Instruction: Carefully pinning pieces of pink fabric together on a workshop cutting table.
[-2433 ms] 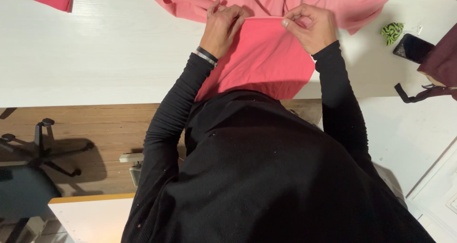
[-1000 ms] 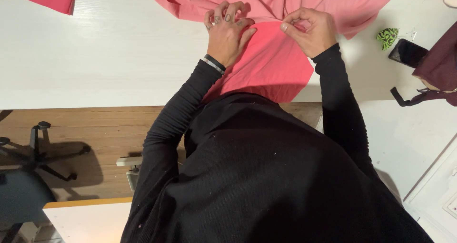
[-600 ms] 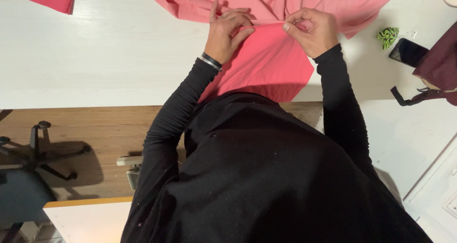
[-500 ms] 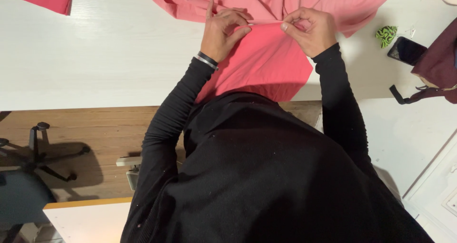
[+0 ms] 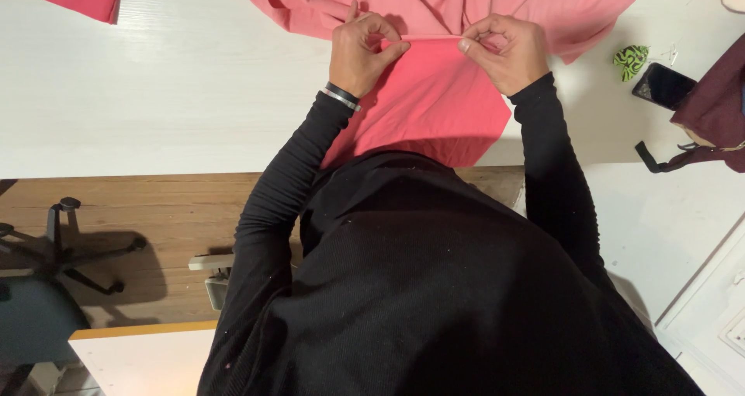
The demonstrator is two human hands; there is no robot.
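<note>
White bench (image 5: pixel 155 93) is covered by soft pink fabric (image 5: pixel 434 101), whose folded edge is pinched between left hand (image 5: pixel 365 50) and right hand (image 5: pixel 504 50); a black phone (image 5: pixel 660 85) lies right of the latter.

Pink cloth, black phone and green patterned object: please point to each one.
pink cloth (image 5: pixel 434 109), head view, flat part below the fold.
black phone (image 5: pixel 661 85), head view, screen middle.
green patterned object (image 5: pixel 631 58), head view, its centre.

A white table (image 5: pixel 155 93) spans the far part of the scene under even, bright light. Nearer, a wooden floor (image 5: pixel 155 210) runs along its edge. At left stands an office chair (image 5: pixel 46 287) with a dark wheeled base; a pale, wood-edged surface (image 5: pixel 132 357) lies near left.
</note>
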